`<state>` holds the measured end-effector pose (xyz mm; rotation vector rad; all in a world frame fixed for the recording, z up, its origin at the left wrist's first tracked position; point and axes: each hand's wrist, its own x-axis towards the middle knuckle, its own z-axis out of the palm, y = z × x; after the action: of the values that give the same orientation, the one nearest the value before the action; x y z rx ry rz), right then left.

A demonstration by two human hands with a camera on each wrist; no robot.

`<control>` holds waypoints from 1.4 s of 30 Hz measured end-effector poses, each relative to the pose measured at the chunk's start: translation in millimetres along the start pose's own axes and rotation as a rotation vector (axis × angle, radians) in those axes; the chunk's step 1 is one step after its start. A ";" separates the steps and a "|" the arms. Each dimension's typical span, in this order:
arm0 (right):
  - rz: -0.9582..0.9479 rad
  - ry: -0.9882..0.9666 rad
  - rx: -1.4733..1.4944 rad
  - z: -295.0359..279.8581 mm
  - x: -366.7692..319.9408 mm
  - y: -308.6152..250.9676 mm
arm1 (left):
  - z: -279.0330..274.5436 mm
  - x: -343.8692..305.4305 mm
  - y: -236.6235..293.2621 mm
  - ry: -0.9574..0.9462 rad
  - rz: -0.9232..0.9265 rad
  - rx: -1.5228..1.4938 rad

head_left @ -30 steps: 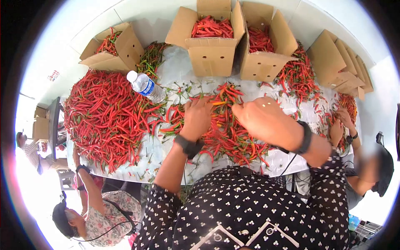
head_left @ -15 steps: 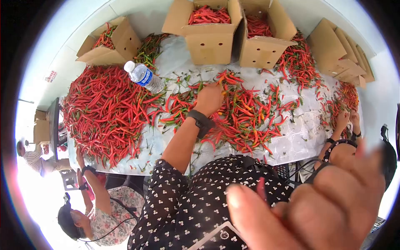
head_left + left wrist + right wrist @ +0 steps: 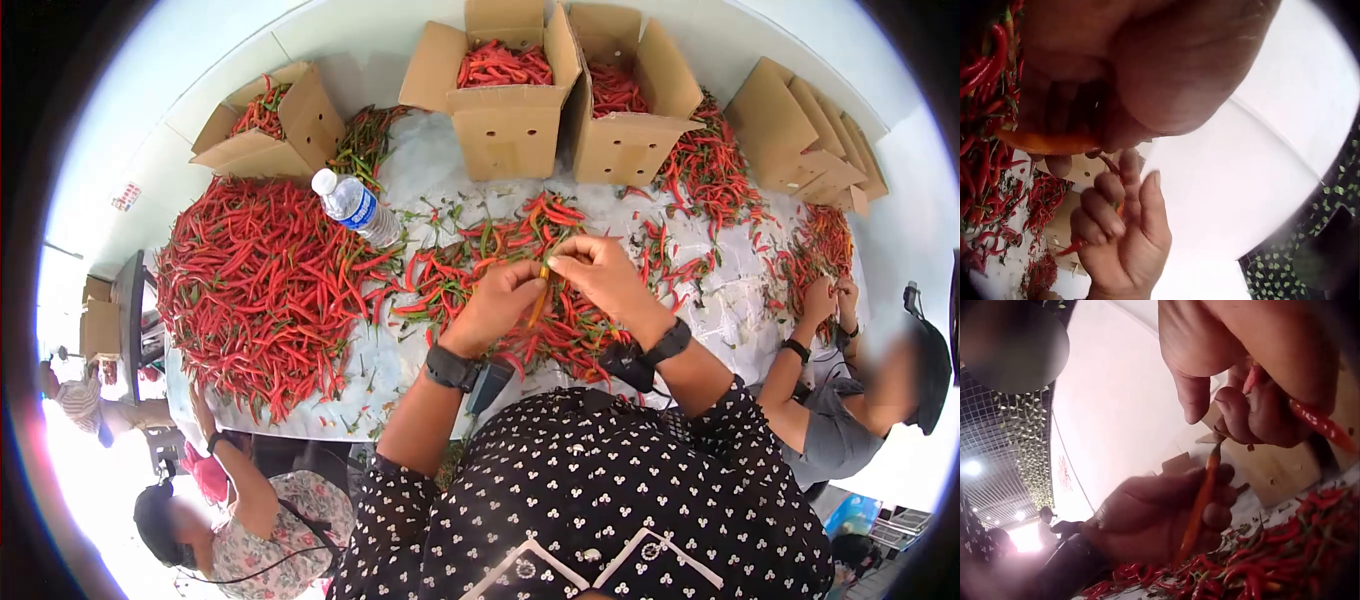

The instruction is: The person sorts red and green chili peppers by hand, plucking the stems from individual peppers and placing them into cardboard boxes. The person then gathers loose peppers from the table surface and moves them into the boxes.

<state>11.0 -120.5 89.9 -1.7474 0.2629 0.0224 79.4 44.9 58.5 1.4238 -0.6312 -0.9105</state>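
Observation:
My left hand point(image 3: 497, 305) holds an orange chili point(image 3: 540, 298) above a loose heap of red and green chilies point(image 3: 585, 325). In the right wrist view the orange chili point(image 3: 1200, 506) lies along the left hand's fingers point(image 3: 1213, 515), stem end up. The thumb and index finger of my right hand point(image 3: 605, 280) are at that stem end. Red chilies point(image 3: 1322, 424) are tucked in the curled fingers of the right hand point(image 3: 1260, 356). The left wrist view also shows a red chili point(image 3: 1072, 248) poking out of the right hand point(image 3: 1125, 237).
A large red chili pile point(image 3: 265, 290) lies at the left, beside a water bottle point(image 3: 358, 208). Cardboard boxes point(image 3: 505, 135) of chilies stand along the back, folded cartons point(image 3: 775, 125) at the right. People sit at both sides, one with hands in a chili pile point(image 3: 825, 245).
My right hand has come from close to the camera at lower right back over the heap, beside the left. The left hand has drawn nearer my body, with the orange chili in it.

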 end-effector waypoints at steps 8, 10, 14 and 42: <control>0.229 -0.046 0.376 -2.4 -9.0 19.2 | 4.3 -6.0 4.5 -0.034 -0.071 -0.056; 0.377 -0.083 0.629 -5.0 -11.6 27.1 | -1.2 -5.1 1.0 -0.269 -0.107 0.047; 0.400 -0.335 1.210 -20.7 -16.0 52.9 | -3.1 -1.9 -8.2 -0.175 -0.148 -0.213; 0.066 0.255 0.912 -66.5 -45.8 84.4 | 30.6 16.7 -49.3 0.090 -0.147 0.304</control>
<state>-58.2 -191.9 28.5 -0.8299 0.4340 -0.2401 55.5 18.2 10.0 1.7922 -0.6219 -0.8851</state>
